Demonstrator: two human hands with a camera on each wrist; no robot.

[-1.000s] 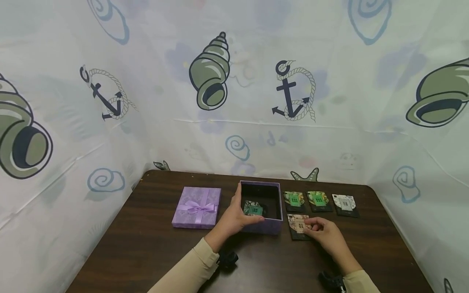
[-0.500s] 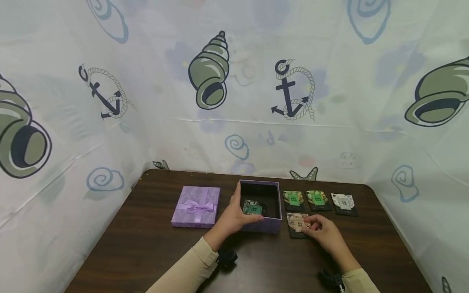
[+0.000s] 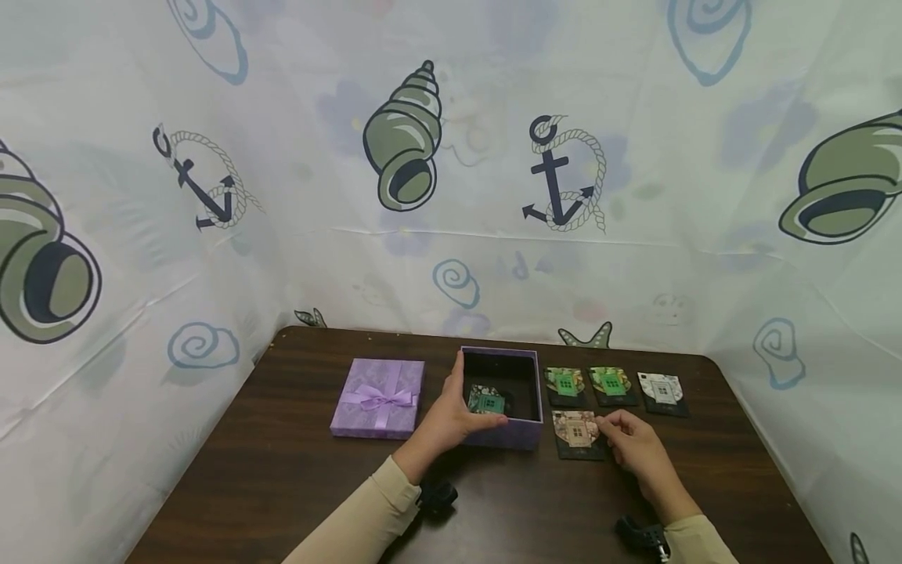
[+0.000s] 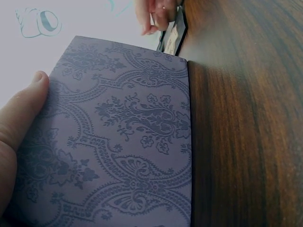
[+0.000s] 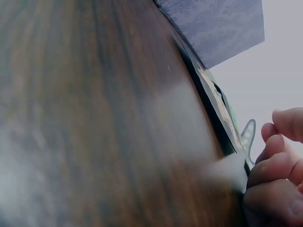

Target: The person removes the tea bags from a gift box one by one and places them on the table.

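Observation:
An open purple gift box (image 3: 503, 435) stands on the table, with a patterned outer wall (image 4: 128, 127) and black inside. My left hand (image 3: 445, 421) grips its left side, thumb along the near rim. Inside lies a dark packet with a green label (image 3: 488, 401). To the right of the box, a dark packet with a beige label (image 3: 578, 435) lies flat. My right hand (image 3: 637, 450) hovers at this packet's upper right edge, fingers loosely bent; in the right wrist view the hand (image 5: 279, 170) is apart from it, with nothing seen between thumb and forefinger.
Behind the beige packet lie two green-labelled packets (image 3: 565, 385) and one white-labelled packet (image 3: 663, 393) in a row. The box's purple lid (image 3: 377, 399), with a ribbon bow, lies left of the box. A printed cloth (image 3: 486, 298) hangs behind the brown table (image 3: 282, 470).
My right hand has let go of the beige packet and drawn slightly right, so more of the packet shows. My left hand and the box have stayed put.

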